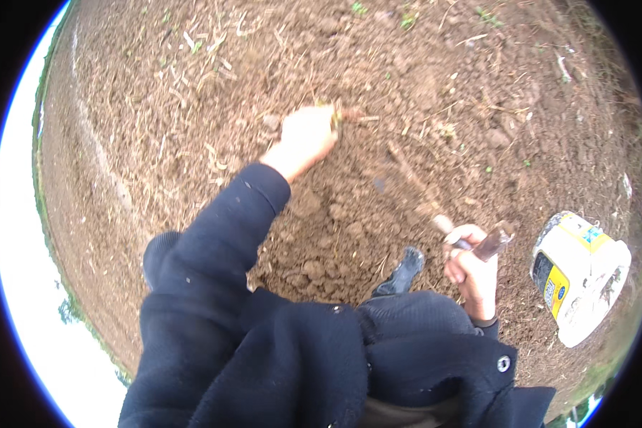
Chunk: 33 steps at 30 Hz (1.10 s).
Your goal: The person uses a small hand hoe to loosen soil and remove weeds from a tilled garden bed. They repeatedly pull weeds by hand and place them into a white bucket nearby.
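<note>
My left hand is stretched out low over the soil, its fingers closed around a small yellow-green plant. Blur and glare hide the plant's exact shape. Nearer my body on the right, my right hand grips a hand tool by its dark, soil-marked handle. A pale, blurred length runs from that hand towards the upper left; whether it belongs to the tool I cannot tell. Loose brown soil with clods lies between my hands.
A white plastic container with a yellow and black printed label lies at my right. My dark boot is on the soil close to my right hand. Dry straw and small green seedlings dot the ground ahead.
</note>
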Each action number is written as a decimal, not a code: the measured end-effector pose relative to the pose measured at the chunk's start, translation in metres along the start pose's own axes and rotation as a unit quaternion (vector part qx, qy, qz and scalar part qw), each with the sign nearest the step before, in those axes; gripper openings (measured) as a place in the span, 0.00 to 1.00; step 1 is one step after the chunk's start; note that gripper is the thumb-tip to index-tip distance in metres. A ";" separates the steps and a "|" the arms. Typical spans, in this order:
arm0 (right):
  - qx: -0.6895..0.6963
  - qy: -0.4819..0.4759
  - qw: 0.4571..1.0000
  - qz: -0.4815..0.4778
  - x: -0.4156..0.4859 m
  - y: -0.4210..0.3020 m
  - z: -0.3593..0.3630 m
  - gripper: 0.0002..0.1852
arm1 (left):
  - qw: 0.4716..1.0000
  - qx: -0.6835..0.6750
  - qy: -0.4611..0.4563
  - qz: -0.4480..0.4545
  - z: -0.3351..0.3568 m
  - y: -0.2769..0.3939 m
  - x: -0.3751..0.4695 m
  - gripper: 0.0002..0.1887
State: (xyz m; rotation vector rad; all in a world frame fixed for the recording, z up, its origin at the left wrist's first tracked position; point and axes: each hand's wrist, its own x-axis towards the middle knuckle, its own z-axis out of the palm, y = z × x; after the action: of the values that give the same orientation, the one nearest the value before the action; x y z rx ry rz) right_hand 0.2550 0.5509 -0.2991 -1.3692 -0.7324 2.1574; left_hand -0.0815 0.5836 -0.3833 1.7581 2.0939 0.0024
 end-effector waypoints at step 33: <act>0.049 0.042 0.997 -0.038 0.009 -0.006 -0.003 0.10 | 0.987 0.026 -0.116 -0.109 -0.049 -0.005 0.006 0.16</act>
State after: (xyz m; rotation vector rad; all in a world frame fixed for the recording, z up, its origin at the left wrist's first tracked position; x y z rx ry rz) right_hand 0.2551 0.5617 -0.3028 -1.3502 -0.6277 2.0370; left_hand -0.1024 0.6007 -0.3413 1.4687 2.1163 -0.3047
